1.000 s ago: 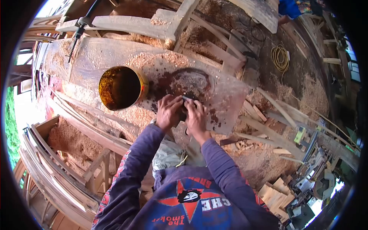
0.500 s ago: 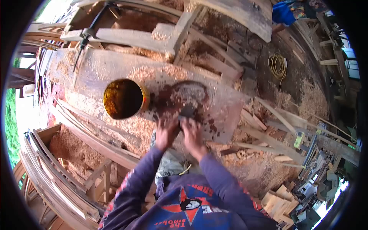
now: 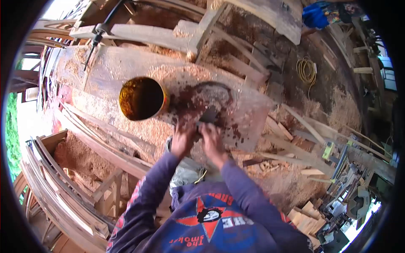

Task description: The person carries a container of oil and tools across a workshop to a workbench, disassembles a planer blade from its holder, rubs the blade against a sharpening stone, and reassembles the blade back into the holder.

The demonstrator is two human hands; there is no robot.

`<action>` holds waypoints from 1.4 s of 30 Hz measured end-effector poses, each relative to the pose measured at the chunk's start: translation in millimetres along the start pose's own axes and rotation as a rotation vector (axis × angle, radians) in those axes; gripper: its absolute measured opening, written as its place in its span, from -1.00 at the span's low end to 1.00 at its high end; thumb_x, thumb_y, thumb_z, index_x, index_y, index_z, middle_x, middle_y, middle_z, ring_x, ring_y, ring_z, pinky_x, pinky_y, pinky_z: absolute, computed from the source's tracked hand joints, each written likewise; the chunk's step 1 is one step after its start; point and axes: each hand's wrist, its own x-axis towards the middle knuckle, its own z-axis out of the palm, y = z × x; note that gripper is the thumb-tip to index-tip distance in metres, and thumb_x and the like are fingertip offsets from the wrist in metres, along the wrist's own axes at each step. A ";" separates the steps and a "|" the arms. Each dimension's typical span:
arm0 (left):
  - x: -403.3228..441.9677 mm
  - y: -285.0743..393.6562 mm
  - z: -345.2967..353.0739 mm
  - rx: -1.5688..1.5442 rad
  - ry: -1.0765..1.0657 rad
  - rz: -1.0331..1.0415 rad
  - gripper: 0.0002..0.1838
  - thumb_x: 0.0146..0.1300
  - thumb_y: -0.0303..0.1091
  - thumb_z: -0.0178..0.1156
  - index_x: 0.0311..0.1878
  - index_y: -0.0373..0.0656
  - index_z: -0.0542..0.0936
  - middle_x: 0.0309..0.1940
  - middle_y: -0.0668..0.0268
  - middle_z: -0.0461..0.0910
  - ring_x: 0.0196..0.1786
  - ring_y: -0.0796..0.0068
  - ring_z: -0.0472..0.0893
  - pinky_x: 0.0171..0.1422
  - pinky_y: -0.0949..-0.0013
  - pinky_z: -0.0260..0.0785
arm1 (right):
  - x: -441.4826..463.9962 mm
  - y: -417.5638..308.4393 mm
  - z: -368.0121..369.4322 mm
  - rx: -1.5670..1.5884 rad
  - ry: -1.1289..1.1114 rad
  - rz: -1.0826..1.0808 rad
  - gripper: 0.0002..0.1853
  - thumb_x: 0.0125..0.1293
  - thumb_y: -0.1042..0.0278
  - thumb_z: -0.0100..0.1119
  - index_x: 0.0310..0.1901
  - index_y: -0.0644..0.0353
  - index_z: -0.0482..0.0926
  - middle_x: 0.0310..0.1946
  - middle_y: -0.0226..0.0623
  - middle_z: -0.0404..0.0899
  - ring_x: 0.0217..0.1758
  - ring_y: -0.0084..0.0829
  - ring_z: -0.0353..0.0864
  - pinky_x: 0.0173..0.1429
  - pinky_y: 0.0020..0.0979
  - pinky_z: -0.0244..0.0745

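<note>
A dark, flat, blade-like piece (image 3: 209, 114) points away from me over the wet, stained patch of the bench; its exact kind is unclear. My right hand (image 3: 213, 142) is closed on its near end. Right beside it, my left hand (image 3: 184, 138) is also closed, with its fingertips at the same near end. To the left of the hands stands a yellow-rimmed bucket (image 3: 143, 98), stained inside and dark at the bottom. Dark wet spots surround the blade-like piece, and a ring-shaped mark lies beyond it.
The wooden bench (image 3: 109, 63) carries wood shavings. A clamp (image 3: 99, 33) grips timber at the back left. Curved wooden strips (image 3: 59, 202) are stacked at lower left. A coiled yellow cord (image 3: 306, 71) lies on the floor at right. Another person's blue clothing (image 3: 314, 16) shows at top right.
The view has shifted slightly, so the bucket appears higher and farther right. The blade-like piece has turned to a steeper angle. Both hands keep their closed hold close together.
</note>
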 end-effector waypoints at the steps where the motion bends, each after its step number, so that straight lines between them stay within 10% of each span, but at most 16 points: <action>1: -5.5 14.8 -5.0 0.112 0.033 -0.025 -0.69 0.11 -0.39 0.34 -0.03 -0.09 0.73 0.28 0.38 0.62 0.33 0.06 0.46 0.41 0.04 0.27 | -0.4 -9.1 -9.1 0.077 0.011 -0.021 -0.53 0.13 0.50 0.28 0.14 0.22 0.63 0.21 -0.23 0.61 0.33 -0.18 0.48 0.32 -0.08 0.33; 19: -21.8 16.0 8.3 0.033 0.048 -0.119 -0.77 0.15 -0.41 0.26 -0.09 -0.11 0.69 0.27 0.24 0.61 0.34 0.05 0.44 0.41 -0.20 0.15 | -10.9 -0.8 -1.7 0.203 -0.052 -0.017 -0.57 0.20 0.63 0.09 0.13 0.23 0.63 0.27 -0.16 0.57 0.32 -0.11 0.47 0.37 -0.06 0.36; 42: 16.6 8.6 0.6 -0.029 0.105 -0.089 -0.48 0.10 -0.36 0.34 0.16 -0.25 0.52 0.11 0.07 0.59 0.19 -0.02 0.51 0.32 0.07 0.31 | 30.2 5.3 -8.8 0.167 -0.016 -0.108 -0.50 0.11 0.63 0.20 0.16 0.18 0.62 0.18 -0.21 0.62 0.28 -0.05 0.50 0.39 -0.07 0.39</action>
